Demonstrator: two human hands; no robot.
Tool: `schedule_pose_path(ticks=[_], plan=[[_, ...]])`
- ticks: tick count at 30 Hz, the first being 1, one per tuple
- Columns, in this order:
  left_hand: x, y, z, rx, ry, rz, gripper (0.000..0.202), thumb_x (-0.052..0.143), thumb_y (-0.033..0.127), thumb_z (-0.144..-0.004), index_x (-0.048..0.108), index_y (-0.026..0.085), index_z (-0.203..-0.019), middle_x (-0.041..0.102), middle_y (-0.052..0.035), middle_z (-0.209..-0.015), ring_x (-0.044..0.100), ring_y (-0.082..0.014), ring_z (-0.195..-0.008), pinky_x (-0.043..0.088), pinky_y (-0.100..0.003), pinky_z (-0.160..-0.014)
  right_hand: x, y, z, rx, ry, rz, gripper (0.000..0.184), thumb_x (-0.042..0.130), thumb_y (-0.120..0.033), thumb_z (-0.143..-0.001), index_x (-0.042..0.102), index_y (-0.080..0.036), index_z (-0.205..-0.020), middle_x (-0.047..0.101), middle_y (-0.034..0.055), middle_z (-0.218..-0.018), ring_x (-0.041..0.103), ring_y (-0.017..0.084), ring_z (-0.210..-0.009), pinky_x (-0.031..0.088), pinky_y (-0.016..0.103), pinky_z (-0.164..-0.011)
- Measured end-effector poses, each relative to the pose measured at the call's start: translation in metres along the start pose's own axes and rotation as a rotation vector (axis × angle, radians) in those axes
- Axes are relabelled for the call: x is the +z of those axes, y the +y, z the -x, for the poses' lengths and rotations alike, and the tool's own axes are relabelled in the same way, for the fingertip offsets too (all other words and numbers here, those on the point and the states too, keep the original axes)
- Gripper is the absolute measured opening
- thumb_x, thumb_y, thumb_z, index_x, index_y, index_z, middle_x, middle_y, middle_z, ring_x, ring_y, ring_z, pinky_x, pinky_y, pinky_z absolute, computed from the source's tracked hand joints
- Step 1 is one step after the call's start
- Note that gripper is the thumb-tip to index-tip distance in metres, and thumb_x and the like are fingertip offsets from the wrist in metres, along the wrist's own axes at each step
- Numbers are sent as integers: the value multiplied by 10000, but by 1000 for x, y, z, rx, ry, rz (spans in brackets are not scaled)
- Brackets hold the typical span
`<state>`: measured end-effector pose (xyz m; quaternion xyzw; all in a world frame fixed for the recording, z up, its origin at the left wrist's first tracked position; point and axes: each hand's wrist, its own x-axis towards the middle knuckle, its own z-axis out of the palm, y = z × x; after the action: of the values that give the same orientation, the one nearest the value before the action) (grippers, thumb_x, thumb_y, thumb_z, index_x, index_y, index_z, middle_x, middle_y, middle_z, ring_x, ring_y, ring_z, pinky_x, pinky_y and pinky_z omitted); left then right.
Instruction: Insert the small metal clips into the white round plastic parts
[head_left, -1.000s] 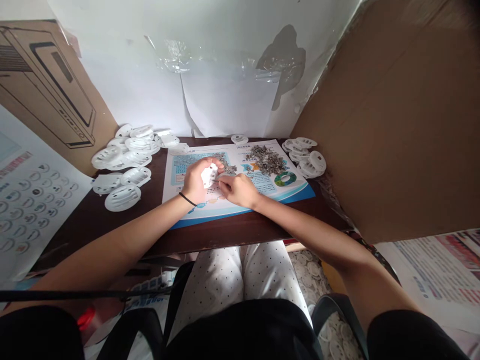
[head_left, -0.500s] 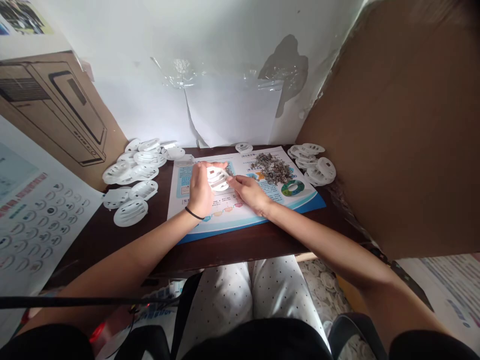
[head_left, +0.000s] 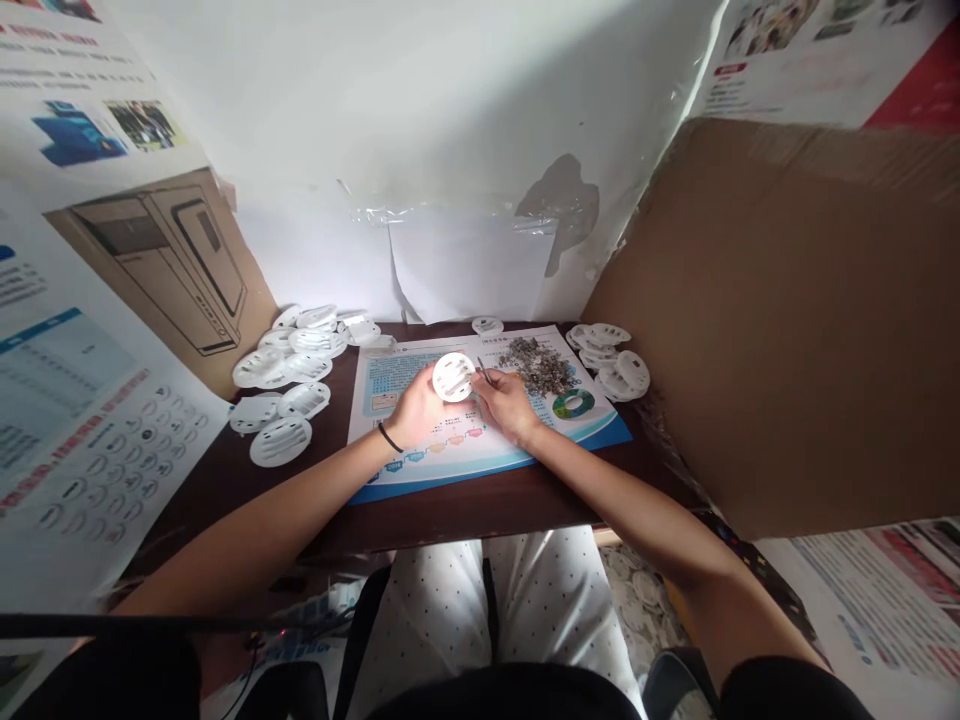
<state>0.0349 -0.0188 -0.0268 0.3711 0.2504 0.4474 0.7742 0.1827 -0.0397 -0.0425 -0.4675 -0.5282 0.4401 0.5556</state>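
Head view: left hand (head_left: 421, 415) cupped, fingers curled under a round white plastic disc (head_left: 454, 377), holding it above a printed leaflet (head_left: 397, 400); fingertips hidden behind the disc. Right hand (head_left: 508, 405) pinches a thin dark tool (head_left: 485, 371) just beside the disc; whether they touch is too small to tell. Grey metal bits (head_left: 536, 365) lie heaped on the leaflet, right of the hands. More white discs (head_left: 300, 350) lie piled left, on the dark wooden table (head_left: 450, 520).

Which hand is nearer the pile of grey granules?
Right. The right hand sits just beside the pile of grey granules, at its lower left; the left hand is farther left, past the right hand, holding a white plastic disc.
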Motion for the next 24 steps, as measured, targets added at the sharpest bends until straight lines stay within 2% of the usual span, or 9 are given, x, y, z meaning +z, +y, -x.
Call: schedule_pose_path(ticks=[2,5,10,13,16,20,24], plan=[[-4,1,-1,-26,-48,5,404,425,414,-914,618,165,-1166,632,-120,-1225,579,-278,-1155,541,-448,-873,0,3,-1,-91,25,85,412,574,-523,-773,387,-217,-570,341,-61,-535,324,92,-527,270,251,-512],[-10,2,-1,-72,-65,-2,440,434,487,-923,617,186,-1187,625,-130,-1232,591,-286,-1142,553,-465,-851,-2,7,-1,-94,22,171,372,529,-483,-808,401,-213,-587,377,-54,-544,356,105,-550,294,253,-537],[-17,4,0,-157,-120,-12,455,547,499,-889,588,248,-1266,630,-123,-1227,626,-283,-1092,566,-461,-842,-8,6,-2,-39,-184,166,308,503,-469,-848,554,-187,-737,534,-19,-659,455,125,-612,372,262,-621],[-16,6,-1,-121,-44,-74,453,484,516,-917,623,188,-1197,645,-151,-1187,648,-266,-1044,579,-409,-824,-8,3,-2,-6,-195,222,375,510,-516,-829,471,-204,-625,432,-42,-558,394,116,-551,333,251,-563],[-13,8,-1,-187,61,-78,523,311,520,-970,605,143,-1183,657,-172,-1145,661,-264,-1013,586,-413,-793,-6,4,-2,-3,-106,275,430,472,-555,-836,402,-218,-579,361,-50,-516,366,114,-531,303,246,-533],[-10,12,-1,-228,72,-38,582,282,556,-964,567,110,-1206,648,-186,-1151,660,-290,-1027,587,-443,-783,-6,11,0,48,-23,247,344,400,-523,-883,518,-215,-784,425,-50,-536,388,121,-504,322,239,-509],[-11,10,-2,-155,47,-10,566,324,608,-935,574,140,-1132,623,-164,-1195,667,-271,-999,598,-389,-719,-9,8,4,17,-99,299,282,427,-471,-877,544,-216,-896,484,-45,-574,418,121,-503,351,241,-522]])
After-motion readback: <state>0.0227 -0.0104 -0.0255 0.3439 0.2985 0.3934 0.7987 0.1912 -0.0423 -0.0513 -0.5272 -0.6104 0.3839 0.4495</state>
